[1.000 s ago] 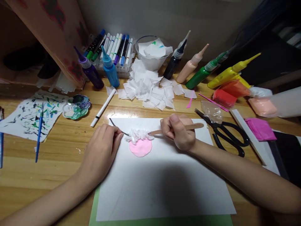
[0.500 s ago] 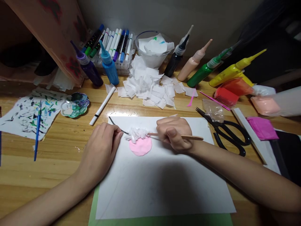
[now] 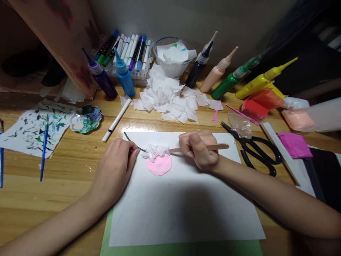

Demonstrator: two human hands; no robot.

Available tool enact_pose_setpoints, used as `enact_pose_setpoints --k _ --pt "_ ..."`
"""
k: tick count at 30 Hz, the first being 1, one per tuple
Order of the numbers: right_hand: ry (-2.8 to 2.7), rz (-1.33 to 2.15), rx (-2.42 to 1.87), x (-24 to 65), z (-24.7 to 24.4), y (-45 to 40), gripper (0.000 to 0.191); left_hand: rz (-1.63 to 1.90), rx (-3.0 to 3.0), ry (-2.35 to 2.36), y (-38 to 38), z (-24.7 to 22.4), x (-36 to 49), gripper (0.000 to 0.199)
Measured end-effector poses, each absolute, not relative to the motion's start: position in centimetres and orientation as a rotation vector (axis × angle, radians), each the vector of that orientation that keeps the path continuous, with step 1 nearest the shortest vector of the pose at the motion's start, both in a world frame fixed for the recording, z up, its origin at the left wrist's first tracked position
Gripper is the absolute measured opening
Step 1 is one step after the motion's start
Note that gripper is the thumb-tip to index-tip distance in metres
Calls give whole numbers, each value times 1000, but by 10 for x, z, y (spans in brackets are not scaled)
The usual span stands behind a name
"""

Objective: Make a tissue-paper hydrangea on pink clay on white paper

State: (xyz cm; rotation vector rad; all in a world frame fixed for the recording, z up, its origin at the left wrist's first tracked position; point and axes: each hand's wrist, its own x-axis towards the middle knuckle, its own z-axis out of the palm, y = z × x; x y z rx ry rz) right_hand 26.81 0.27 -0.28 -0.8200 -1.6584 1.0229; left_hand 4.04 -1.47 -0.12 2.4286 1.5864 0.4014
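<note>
A wooden craft stick (image 3: 221, 146) runs through my right hand (image 3: 198, 147), whose fingers are wrapped round it. Its left tip meets the ruffled white paper tufts (image 3: 157, 151) along the upper part of a flat pink clay disc (image 3: 159, 166). The disc lies on a white paper sheet (image 3: 186, 213). Left of the tufts, my left hand (image 3: 118, 160) rests at the sheet's edge with thumb and forefinger pinched together. Whatever is between those fingertips is hidden. A thin dark strip (image 3: 130, 138) slants past them to the tufts; whether it is drawn or loose is unclear.
Behind the sheet lies a pile of white paper squares (image 3: 167, 94), with paint bottles (image 3: 225, 81) on both sides. Black scissors (image 3: 253, 144) lie to the right. A white marker (image 3: 116, 120), paint palette (image 3: 90, 119) and blue paintbrush (image 3: 44, 149) lie to the left.
My right hand has tilted slightly, and the craft stick's right end sits higher. My left hand and the pink disc stay in place. The view has shifted a little.
</note>
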Motion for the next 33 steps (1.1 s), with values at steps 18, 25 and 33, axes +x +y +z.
enact_pose_setpoints --k 18,25,33 --pt "-1709 332 -1360 305 14 36 20 568 2475 1727 -19 -6 39 25" --pt "-2087 219 -1331 298 -2 46 9 492 2412 1633 -14 -7 36 32" --pt "-2000 128 -1286 302 10 34 14 388 2505 1422 -11 0 24 33"
